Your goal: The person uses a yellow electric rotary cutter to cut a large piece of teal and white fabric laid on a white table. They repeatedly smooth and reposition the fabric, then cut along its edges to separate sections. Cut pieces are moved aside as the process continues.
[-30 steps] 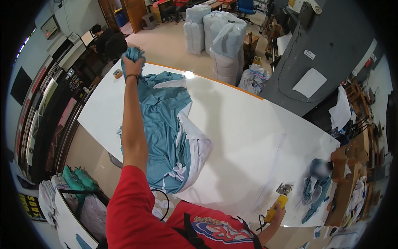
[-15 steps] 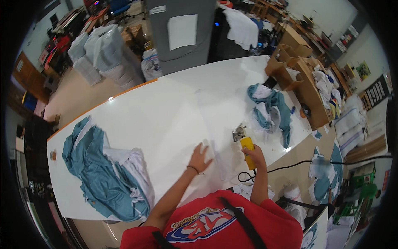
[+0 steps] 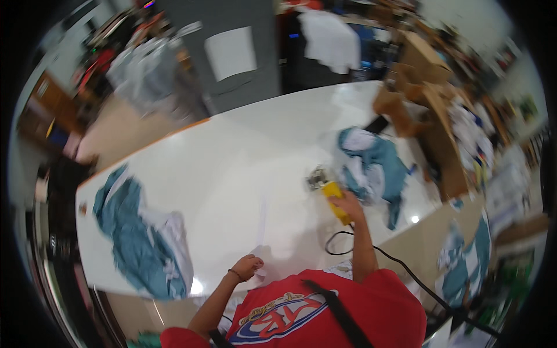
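Observation:
My right hand [image 3: 348, 204] is wrapped round the yellow body of a handheld electric fabric cutter [image 3: 333, 197]. Its metal head points away from me, over the white table, and a black cord trails from its rear end. Close to the table's front edge, my left hand [image 3: 246, 267] is closed on a thin pale strip [image 3: 263, 223], which runs from it up the tabletop. Blur hides whether the strip is cloth or paper. Right of the cutter lies a crumpled teal and white garment bundle [image 3: 374, 165].
A larger teal and white fabric heap [image 3: 136, 232] covers the table's left end. Open cardboard boxes [image 3: 444, 139] stand at the right edge beside a dark object [image 3: 377, 124]. The cutter's cord [image 3: 400, 264] drops over the right side. Beyond the table rises a grey cabinet [image 3: 226, 93].
My left hand has drawn back toward me and closed from a spread pose, and the long pale sheet has shifted with it. The cutter stays in my right hand, slightly further left.

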A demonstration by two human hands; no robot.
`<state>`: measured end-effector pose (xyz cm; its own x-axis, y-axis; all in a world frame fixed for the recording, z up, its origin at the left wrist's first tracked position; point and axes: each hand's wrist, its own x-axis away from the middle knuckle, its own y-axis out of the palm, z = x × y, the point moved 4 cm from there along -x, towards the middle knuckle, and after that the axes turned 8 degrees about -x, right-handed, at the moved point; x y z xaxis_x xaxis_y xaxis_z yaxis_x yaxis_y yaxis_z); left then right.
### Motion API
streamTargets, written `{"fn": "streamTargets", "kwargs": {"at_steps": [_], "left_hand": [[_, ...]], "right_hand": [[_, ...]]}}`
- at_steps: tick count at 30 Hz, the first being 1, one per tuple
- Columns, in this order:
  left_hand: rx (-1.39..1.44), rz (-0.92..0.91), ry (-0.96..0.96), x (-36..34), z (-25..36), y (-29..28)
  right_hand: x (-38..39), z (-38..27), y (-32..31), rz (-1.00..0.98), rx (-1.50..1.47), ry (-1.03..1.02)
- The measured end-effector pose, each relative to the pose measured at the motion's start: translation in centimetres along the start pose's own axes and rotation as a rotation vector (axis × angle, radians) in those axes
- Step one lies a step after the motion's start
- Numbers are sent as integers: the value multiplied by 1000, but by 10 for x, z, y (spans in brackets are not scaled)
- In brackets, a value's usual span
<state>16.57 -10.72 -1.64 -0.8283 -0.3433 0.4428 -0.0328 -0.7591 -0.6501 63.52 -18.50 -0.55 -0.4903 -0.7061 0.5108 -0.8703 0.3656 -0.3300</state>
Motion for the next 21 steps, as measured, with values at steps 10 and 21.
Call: {"fn": "streamTargets", "kwargs": {"at_steps": [10,21], "left_hand": [[131,-586,-880,297,-118,149],[-216,915,-1156,192,-139,-42]], "right_hand": [[5,-21,-15,188,174,-238],[20,-45,11,451,637,-516]]}}
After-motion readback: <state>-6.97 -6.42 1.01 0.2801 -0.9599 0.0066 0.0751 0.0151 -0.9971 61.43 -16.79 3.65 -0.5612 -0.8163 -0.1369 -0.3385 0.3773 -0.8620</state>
